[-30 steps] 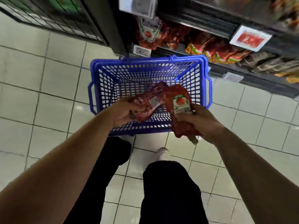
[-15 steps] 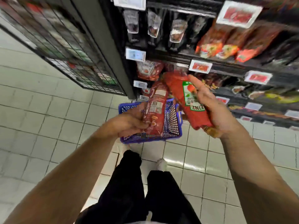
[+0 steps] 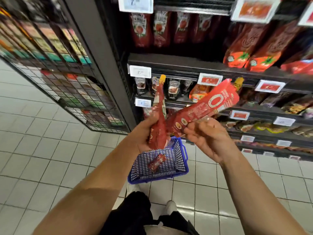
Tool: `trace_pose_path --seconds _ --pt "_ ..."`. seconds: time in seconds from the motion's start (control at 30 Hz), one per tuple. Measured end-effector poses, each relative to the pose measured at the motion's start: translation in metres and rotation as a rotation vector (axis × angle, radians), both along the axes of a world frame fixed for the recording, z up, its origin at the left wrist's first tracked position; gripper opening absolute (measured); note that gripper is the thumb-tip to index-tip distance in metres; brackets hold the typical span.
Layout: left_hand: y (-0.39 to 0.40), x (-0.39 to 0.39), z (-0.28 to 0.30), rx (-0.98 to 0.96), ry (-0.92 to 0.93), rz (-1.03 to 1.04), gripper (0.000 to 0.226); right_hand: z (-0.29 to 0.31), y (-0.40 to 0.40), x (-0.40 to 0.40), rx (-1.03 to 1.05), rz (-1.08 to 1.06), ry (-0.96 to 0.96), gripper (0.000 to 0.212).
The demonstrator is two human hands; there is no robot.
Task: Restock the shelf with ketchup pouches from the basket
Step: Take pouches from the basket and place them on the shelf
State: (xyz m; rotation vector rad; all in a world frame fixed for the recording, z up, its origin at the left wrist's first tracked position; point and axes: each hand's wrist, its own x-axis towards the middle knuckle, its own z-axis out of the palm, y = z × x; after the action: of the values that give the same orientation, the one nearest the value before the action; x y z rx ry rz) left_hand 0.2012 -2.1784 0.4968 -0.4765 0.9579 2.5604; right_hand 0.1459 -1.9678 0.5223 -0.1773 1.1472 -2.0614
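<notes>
Two ketchup pouches are up at chest height, one per hand, in front of the shelf unit. Nearest the camera: black trousers point(image 3: 135, 214) and white shoes point(image 3: 171, 206) on white floor tiles point(image 3: 42, 150). Left hand point(image 3: 144, 133) grips the left pouch point(image 3: 158, 122) around its lower half, fingers curled round it; pouch stands near upright, seen edge-on, yellow cap point(image 3: 162, 78) on top. Right hand point(image 3: 205, 136) pinches the right pouch point(image 3: 208, 106) at its bottom edge between thumb and curled fingers; that pouch tilts up and to the right, printed back panel facing the camera, yellow cap point(image 3: 239, 83) at the far upper end. Bottom corners of the two pouches meet or overlap between the hands; can't tell which. Below and behind the hands, a blue plastic basket point(image 3: 179, 167) sits on the floor against the shelf base, with one more red pouch point(image 3: 156, 162) lying flat inside. Beyond that, dark shelves point(image 3: 177, 62): dark Heinz sachets point(image 3: 174, 88) on the row level with the pouch caps, red ketchup pouches point(image 3: 140, 29) standing on the row above, orange-red bags point(image 3: 245, 48) to their right. White and red price tags point(image 3: 140, 71) clip to the shelf edges; digits blurred. Far left, a black wire-mesh rack point(image 3: 55, 73) holds blurred goods.
</notes>
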Motion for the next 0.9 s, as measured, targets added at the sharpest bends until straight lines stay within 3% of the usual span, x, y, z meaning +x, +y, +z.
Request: trace_pose_path --seconds 0.17,0.23,0.4,0.47,0.5,0.57,0.7,0.83,0.9 --pt "-0.017 -0.019 0.013 0.168 0.135 0.025 0.043 0.013 -0.039 -0.011 0.183 -0.010 0.002 0.069" --pt "-0.029 -0.028 0.016 0.197 0.133 0.022 0.042 0.018 -0.054 -0.020 0.312 -0.034 0.049 0.071" --pt "-0.047 -0.053 0.011 0.115 0.065 -0.004 0.057 0.015 -0.084 -0.033 0.529 -0.212 0.320 0.031" --pt "-0.052 -0.065 0.014 0.036 0.027 -0.009 0.061 0.013 -0.088 -0.040 0.568 -0.330 0.326 0.022" --pt "-0.055 -0.071 0.015 0.005 0.009 -0.004 0.061 0.012 -0.089 -0.044 0.536 -0.372 0.283 0.022" --pt "-0.059 -0.084 0.019 -0.043 -0.033 0.030 0.056 0.013 -0.087 -0.057 0.364 -0.367 0.123 0.042" --pt "-0.067 -0.104 0.024 -0.010 -0.060 0.054 0.028 0.022 -0.071 -0.089 0.048 -0.266 -0.092 0.046" --pt "-0.068 -0.120 0.022 -0.052 -0.094 0.044 0.062 0.015 -0.056 -0.119 -0.009 -0.157 -0.137 0.039" --pt "-0.062 -0.127 0.023 -0.099 -0.110 0.033 0.058 0.012 -0.052 -0.134 0.042 -0.111 -0.158 0.032"
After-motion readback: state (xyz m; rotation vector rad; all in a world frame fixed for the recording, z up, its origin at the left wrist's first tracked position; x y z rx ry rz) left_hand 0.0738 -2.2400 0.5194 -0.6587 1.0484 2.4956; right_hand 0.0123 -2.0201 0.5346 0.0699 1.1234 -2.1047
